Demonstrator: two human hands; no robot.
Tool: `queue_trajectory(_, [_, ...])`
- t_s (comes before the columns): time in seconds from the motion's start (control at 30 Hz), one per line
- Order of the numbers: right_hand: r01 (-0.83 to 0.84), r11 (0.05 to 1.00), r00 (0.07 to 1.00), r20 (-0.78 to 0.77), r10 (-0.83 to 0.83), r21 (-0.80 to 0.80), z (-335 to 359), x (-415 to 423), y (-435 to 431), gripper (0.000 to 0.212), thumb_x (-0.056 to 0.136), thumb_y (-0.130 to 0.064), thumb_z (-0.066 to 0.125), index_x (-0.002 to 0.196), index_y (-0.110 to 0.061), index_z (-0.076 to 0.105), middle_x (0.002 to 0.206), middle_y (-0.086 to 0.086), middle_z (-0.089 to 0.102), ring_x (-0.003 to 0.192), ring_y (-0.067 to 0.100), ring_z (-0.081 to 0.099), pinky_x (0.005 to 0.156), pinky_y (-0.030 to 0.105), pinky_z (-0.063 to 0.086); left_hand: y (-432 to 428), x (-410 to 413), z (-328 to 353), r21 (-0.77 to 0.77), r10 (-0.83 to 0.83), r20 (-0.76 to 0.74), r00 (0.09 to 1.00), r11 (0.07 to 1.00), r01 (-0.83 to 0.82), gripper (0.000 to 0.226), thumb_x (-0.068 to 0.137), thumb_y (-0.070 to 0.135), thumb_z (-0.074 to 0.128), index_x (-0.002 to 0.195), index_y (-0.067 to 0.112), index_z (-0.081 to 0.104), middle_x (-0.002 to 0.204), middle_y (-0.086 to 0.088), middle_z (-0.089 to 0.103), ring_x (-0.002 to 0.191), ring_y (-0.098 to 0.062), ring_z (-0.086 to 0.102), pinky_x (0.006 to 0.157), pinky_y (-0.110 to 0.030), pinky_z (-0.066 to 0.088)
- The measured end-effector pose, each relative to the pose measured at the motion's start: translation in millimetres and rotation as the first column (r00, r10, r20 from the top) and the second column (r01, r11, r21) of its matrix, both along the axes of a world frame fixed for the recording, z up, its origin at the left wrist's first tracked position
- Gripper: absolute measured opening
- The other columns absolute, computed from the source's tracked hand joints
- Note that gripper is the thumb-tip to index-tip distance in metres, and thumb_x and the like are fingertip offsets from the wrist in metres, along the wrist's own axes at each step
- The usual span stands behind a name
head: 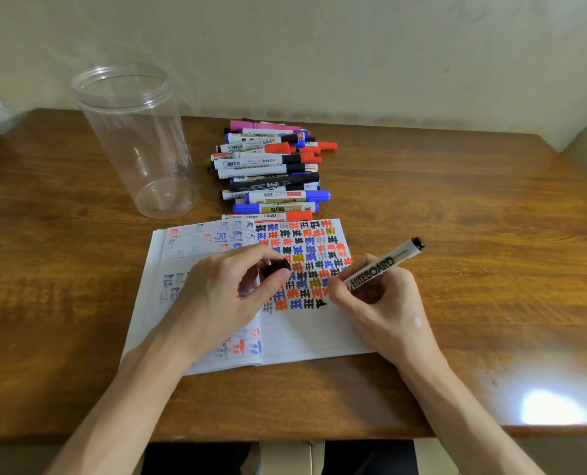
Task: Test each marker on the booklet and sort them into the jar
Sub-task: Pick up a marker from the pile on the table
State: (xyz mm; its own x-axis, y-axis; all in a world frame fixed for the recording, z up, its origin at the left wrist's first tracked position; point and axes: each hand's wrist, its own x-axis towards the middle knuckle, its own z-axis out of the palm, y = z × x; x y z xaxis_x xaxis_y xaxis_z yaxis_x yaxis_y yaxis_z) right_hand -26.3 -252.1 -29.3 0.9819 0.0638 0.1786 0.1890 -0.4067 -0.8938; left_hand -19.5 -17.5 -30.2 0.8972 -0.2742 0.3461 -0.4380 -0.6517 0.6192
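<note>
On the wooden desk (456,207) an open lined booklet (305,334) lies flat, its right page filled with rows of small characters in black, blue, red and ochre ink. The right hand (377,299) has its fingers curled tight round a whiteboard marker (382,265) (the barrel reads "HITEBOARD" where the fingers leave it bare), held at a slant with its black end pointing up and to the right. The tip sits at the end of the lowest row of characters, apparently touching the paper, though the fingers hide the exact contact. The left hand (230,289) rests on the booklet's left page and pinches a black marker cap (275,269) between thumb and fingers. Beyond the booklet's top edge lies a pile of markers (271,166), with red, blue, black and pink caps, all lying crosswise. To the left of the pile a clear plastic jar (138,142) stands upright, open-topped, nothing inside.
</note>
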Motion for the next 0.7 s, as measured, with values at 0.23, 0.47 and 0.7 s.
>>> queue_trajectory(0.23, [0.012,1.0,1.0,-0.008,-0.011,0.022,-0.1,1.2,-1.2,0.02,0.09,-0.013,0.077,0.073,-0.017,0.067,0.067,-0.01,0.071,0.058,0.006,0.063,0.054,0.019,0.046,-1.1,0.2,1.8,0.002,0.013,0.024,1.0,1.0,-0.013,0.025,0.097,0.048,0.06,0.111,0.028,0.067,0.087,0.018,0.066,0.075,-0.011,0.063,0.059,-0.021,0.049])
queue_trajectory(0.47, [0.024,0.999,1.0,-0.006,-0.024,0.023,-0.1,0.9,-0.7,0.018,0.091,-0.018,0.076,0.075,-0.02,0.067,0.067,-0.015,0.07,0.059,0.005,0.063,0.055,0.018,0.045,-1.2,0.0,2.3,0.003,0.012,0.039,0.999,1.0,-0.012,0.026,0.097,0.047,0.061,0.112,0.027,0.066,0.091,0.024,0.062,0.074,-0.011,0.062,0.058,-0.02,0.049])
queue_trajectory(0.7, [-0.014,1.0,0.999,-0.034,0.015,0.021,0.8,-0.9,-1.6,0.024,0.091,-0.012,0.075,0.071,-0.019,0.062,0.068,-0.014,0.07,0.062,0.005,0.065,0.054,0.016,0.045,0.1,0.3,1.2,0.022,0.005,0.052,0.999,1.0,-0.007,0.03,0.096,0.046,0.061,0.119,0.026,0.065,0.091,0.027,0.058,0.074,-0.009,0.061,0.058,-0.017,0.049])
